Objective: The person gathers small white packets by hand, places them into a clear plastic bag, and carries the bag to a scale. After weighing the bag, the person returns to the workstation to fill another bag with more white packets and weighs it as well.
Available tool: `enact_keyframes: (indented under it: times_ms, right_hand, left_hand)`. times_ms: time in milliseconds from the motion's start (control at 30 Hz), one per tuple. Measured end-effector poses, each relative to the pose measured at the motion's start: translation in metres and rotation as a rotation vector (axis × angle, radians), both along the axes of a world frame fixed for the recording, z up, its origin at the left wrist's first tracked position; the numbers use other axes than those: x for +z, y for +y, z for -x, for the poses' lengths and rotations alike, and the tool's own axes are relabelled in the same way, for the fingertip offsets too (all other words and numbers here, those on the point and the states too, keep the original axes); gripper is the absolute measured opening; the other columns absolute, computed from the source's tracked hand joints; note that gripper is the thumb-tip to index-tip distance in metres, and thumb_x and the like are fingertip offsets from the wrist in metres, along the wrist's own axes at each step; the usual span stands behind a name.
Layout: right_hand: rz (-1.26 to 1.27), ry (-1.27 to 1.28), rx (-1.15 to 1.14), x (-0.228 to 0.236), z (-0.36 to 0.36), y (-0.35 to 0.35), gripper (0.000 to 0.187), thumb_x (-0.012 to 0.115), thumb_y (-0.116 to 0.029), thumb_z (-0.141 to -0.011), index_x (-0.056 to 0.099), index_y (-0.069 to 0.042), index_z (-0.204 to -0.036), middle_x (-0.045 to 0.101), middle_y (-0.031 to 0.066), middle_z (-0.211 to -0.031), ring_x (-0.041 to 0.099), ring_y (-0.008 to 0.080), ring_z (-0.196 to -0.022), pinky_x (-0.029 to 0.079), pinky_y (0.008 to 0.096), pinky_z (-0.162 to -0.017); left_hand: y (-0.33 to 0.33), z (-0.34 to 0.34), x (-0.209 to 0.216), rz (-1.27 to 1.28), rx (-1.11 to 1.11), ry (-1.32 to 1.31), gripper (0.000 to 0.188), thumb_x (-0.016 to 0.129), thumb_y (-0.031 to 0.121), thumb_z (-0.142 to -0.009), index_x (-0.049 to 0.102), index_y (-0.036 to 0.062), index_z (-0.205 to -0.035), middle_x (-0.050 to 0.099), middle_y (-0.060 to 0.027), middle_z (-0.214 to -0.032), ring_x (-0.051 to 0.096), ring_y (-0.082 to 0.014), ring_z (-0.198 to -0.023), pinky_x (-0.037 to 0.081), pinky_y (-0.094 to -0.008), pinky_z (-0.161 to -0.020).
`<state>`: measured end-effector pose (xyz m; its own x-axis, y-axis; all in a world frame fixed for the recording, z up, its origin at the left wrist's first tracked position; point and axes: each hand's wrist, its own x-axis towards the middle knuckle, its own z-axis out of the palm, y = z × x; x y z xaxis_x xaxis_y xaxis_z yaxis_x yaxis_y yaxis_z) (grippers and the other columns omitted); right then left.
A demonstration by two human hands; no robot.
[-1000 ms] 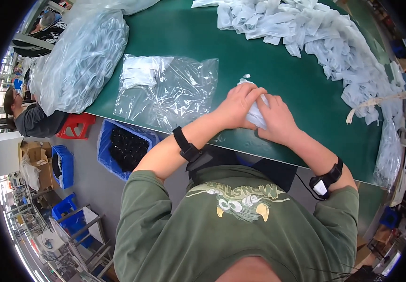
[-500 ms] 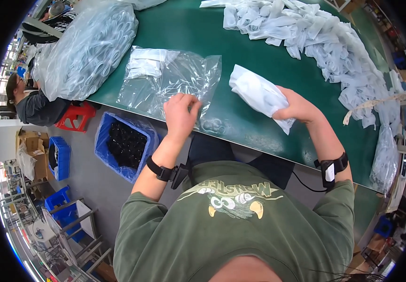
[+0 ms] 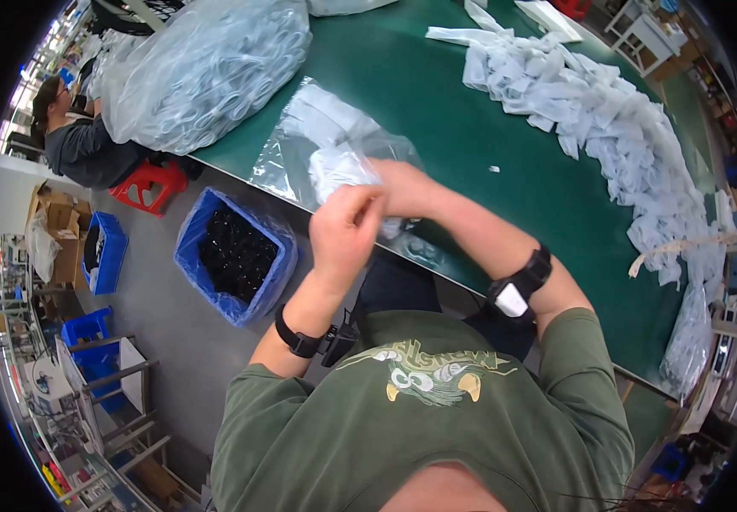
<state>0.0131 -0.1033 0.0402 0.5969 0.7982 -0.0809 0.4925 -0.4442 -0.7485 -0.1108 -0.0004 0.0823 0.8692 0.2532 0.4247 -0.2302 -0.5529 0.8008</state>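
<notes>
A clear plastic bag (image 3: 276, 164) lies flat at the table's near edge, with a stack of white filmy packets (image 3: 324, 115) in its far part. My right hand (image 3: 404, 189) reaches across to the bag's near part, its fingers partly hidden, closed round a second bundle of white packets (image 3: 337, 169). That bundle lies inside or over the bag's mouth; I cannot tell how deep. My left hand (image 3: 347, 229) is just in front of it, thumb and fingers pinched at the bag's near edge. The right wrist overlaps the left fingertips in view.
A long heap of white packets (image 3: 594, 128) curves along the right of the green table (image 3: 445, 111). A large clear sack of pale looped pieces (image 3: 215, 72) stands at the far left. Below are a blue-lined bin of black parts (image 3: 236, 256) and a person on a red stool (image 3: 148, 183).
My right hand has carried the white bundle left from the bare table to the bag. The left hand stays by the bag's near edge. The whole view has shifted somewhat.
</notes>
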Motion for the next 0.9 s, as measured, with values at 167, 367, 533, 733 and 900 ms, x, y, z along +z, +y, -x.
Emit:
enact_keyframes:
  times_ms: [167, 367, 533, 733, 900]
  right_hand:
    - [-0.292, -0.081, -0.042, -0.053, 0.002, 0.07, 0.085, 0.08, -0.032, -0.064, 0.046, -0.002, -0.136, 0.058, 0.0302, -0.12, 0.06, 0.0421, -0.104, 0.049, 0.0447, -0.091]
    - [-0.227, -0.346, -0.251, -0.044, 0.019, 0.122, 0.096, 0.084, -0.034, -0.064, 0.038, -0.008, -0.145, 0.035, 0.0276, -0.146, 0.039, 0.0492, -0.129, 0.039, 0.0523, -0.104]
    - [-0.349, -0.606, 0.171, -0.06, 0.011, 0.101, 0.095, 0.081, -0.035, -0.068, 0.035, -0.007, -0.145, 0.029, 0.0238, -0.15, 0.028, 0.0501, -0.137, 0.034, 0.0549, -0.109]
    - [-0.236, -0.673, 0.012, -0.066, -0.024, 0.142, 0.091, 0.077, -0.028, -0.071, 0.034, -0.006, -0.147, 0.025, 0.025, -0.153, 0.024, 0.0457, -0.142, 0.026, 0.0553, -0.114]
    - [-0.368, -0.802, 0.14, -0.083, -0.031, 0.082, 0.072, 0.071, -0.018, -0.074, 0.043, -0.004, -0.139, 0.034, 0.0224, -0.149, 0.037, 0.0392, -0.137, 0.038, 0.0539, -0.105]
  left_hand:
    - [0.007, 0.004, -0.005, 0.005, -0.014, 0.025, 0.007, 0.07, 0.003, -0.081, 0.068, 0.0044, -0.087, 0.062, -0.0104, -0.076, 0.06, -0.0232, -0.064, 0.047, -0.0315, -0.058]
    - [0.025, 0.013, -0.012, 0.101, -0.131, 0.05, 0.008, 0.07, 0.0, -0.081, 0.069, 0.0034, -0.088, 0.061, -0.0068, -0.073, 0.054, -0.0157, -0.059, 0.043, -0.0271, -0.055]
    - [0.043, 0.02, -0.024, 0.198, -0.11, 0.059, 0.008, 0.07, -0.001, -0.081, 0.069, 0.0027, -0.088, 0.061, -0.0052, -0.074, 0.052, -0.0119, -0.057, 0.041, -0.0245, -0.053]
    - [0.039, -0.006, -0.029, 0.151, -0.177, 0.034, 0.006, 0.071, 0.003, -0.082, 0.069, 0.0023, -0.088, 0.064, -0.0083, -0.077, 0.059, -0.0178, -0.064, 0.047, -0.0278, -0.058]
    - [0.033, -0.015, -0.041, 0.186, -0.129, 0.068, 0.017, 0.071, -0.001, -0.081, 0.068, 0.0014, -0.098, 0.058, -0.0021, -0.08, 0.051, -0.0102, -0.068, 0.041, -0.0237, -0.062]
